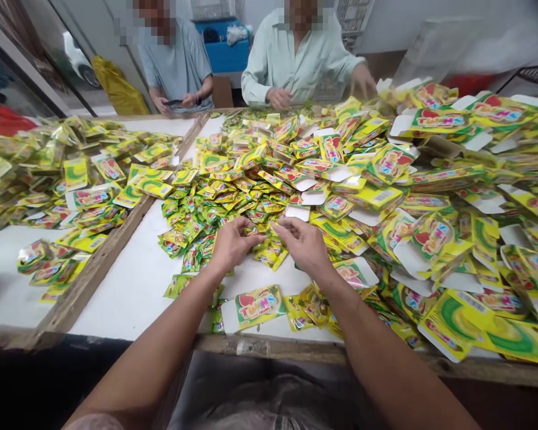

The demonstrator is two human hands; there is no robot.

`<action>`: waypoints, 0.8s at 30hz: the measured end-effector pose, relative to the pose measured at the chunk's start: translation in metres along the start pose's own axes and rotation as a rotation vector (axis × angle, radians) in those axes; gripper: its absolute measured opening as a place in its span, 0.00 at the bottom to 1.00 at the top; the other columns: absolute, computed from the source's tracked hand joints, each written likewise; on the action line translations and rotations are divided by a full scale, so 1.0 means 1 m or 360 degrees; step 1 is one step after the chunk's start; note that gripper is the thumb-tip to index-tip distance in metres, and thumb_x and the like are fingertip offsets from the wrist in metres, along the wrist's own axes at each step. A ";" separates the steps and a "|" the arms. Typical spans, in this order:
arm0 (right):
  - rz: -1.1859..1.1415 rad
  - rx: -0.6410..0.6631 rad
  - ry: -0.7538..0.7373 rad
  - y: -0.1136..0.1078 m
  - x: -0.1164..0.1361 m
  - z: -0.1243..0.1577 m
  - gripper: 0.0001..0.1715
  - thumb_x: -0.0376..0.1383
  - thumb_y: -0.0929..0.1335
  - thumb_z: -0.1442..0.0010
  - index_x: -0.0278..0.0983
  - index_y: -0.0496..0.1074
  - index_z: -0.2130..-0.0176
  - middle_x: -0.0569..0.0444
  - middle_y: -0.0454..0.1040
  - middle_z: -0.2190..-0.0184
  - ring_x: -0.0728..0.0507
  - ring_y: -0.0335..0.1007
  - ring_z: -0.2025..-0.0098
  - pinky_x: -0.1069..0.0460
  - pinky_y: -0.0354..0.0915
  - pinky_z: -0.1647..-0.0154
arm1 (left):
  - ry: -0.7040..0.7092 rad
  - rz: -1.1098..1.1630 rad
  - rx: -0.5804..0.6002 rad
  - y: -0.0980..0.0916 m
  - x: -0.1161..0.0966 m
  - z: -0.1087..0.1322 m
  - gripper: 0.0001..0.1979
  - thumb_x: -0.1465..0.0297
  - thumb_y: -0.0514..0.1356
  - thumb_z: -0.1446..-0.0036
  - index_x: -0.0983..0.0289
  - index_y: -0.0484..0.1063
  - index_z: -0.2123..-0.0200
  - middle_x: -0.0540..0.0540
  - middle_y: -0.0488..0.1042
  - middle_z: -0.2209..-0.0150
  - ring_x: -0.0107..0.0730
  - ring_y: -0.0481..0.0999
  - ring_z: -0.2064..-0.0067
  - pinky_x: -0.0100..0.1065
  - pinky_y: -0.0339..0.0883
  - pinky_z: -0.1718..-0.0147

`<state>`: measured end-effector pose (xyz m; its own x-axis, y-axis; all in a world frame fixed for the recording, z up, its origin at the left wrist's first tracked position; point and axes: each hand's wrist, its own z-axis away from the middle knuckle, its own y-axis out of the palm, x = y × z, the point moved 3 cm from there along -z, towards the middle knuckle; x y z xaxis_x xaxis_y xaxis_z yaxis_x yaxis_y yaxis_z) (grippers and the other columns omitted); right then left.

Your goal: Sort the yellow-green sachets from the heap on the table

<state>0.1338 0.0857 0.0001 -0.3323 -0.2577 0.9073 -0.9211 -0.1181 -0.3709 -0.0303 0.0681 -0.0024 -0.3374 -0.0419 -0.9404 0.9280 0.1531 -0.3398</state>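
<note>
My left hand (234,243) is over the near edge of a heap of small shiny packets (192,224), thumb and fingers drawn together. Facing it, my right hand (305,243) has its fingers curled in a pinch, a short gap from the left fingertips. What either pinch holds blends into the packets behind and cannot be made out. A yellow packet (271,254) lies just below the fingertips. Nearer my body rests a flat printed carton (255,307) with a white flap, beside more yellow packets (302,307).
Yellow-green cartons (434,239) with open flaps pile high on the right. Another carton heap (94,194) is left of a wooden divider strip (116,248). Across the white table (116,304), one person (296,63) reaches into the heap; another person (177,65) holds a dark object.
</note>
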 end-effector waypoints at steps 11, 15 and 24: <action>-0.0758 0.0237 0.0254 0.012 0.002 0.001 0.21 0.51 0.70 0.57 0.38 0.63 0.73 0.60 0.63 0.78 0.50 0.59 0.76 0.54 0.60 0.73 | -0.0386 0.1162 0.0274 0.006 -0.007 0.015 0.18 0.71 0.71 0.71 0.66 0.67 0.75 0.45 0.67 0.80 0.19 0.66 0.78 0.25 0.62 0.75; -0.0267 -0.0021 0.0005 0.006 0.009 0.005 0.17 0.48 0.67 0.50 0.39 0.60 0.75 0.60 0.58 0.79 0.50 0.54 0.76 0.54 0.56 0.74 | -0.0359 0.1145 0.0152 0.008 -0.005 0.015 0.18 0.69 0.71 0.69 0.67 0.69 0.74 0.46 0.69 0.81 0.21 0.68 0.79 0.27 0.63 0.75; -0.0782 0.0343 0.0299 0.009 0.000 0.002 0.19 0.47 0.72 0.58 0.38 0.63 0.74 0.60 0.63 0.79 0.50 0.59 0.76 0.55 0.58 0.74 | -0.0225 0.1142 0.0146 0.003 -0.009 0.014 0.12 0.70 0.69 0.66 0.67 0.72 0.76 0.46 0.67 0.82 0.19 0.61 0.80 0.25 0.54 0.80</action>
<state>0.1262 0.0827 -0.0032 0.0765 0.0497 0.9958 -0.9209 -0.3793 0.0897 -0.0223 0.0552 0.0046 0.3754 -0.0905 -0.9224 0.9245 0.1077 0.3657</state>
